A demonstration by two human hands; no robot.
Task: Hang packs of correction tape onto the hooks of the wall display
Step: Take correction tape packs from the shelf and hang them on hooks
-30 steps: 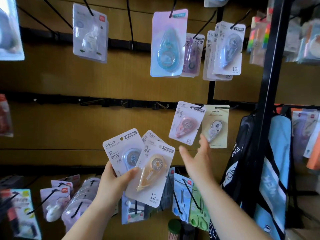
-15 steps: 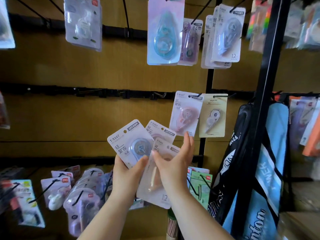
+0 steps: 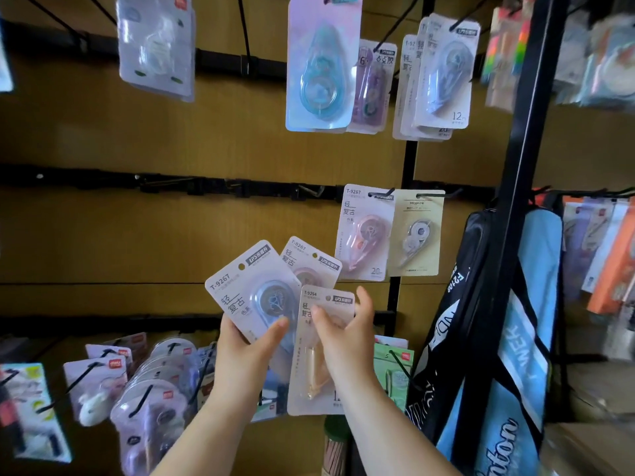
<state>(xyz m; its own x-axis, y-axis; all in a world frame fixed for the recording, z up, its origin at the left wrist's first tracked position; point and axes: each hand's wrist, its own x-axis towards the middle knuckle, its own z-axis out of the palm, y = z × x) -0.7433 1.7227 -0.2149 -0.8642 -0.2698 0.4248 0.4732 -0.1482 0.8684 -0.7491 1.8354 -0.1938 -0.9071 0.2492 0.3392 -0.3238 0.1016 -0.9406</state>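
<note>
Head view: the left hand grips a glossy white card pack of correction tape by its lower edge. The thumb is pressed flat across the clear plastic blister, which covers a round blue-grey dispenser. Fanned just behind it in the same grasp is a second white card pack with a rounded corner, a punched hang hole and a pinkish dispenser that is mostly covered.

The right hand pinches a pale peach card pack, thumb on the printed front and fingers curled round its right edge. This pack stands upright, its left side overlapping the first pack. Through its blister shows a slim, translucent orange dispenser.

All 3 packs are held in front of the matte wood-grain wall panel, below the middle row of thin black wire hooks and not on any hook. Up and to the right, 2 packs hang side by side from those hooks: a white pack with a pink teardrop dispenser and a beige card pack with a grey wheel.

Higher up hangs a tall pink card with a teal dispenser. Along the bottom row sit crowded round-topped blister packs. At right, a shiny blue and black bag hangs beside a black metal post.
</note>
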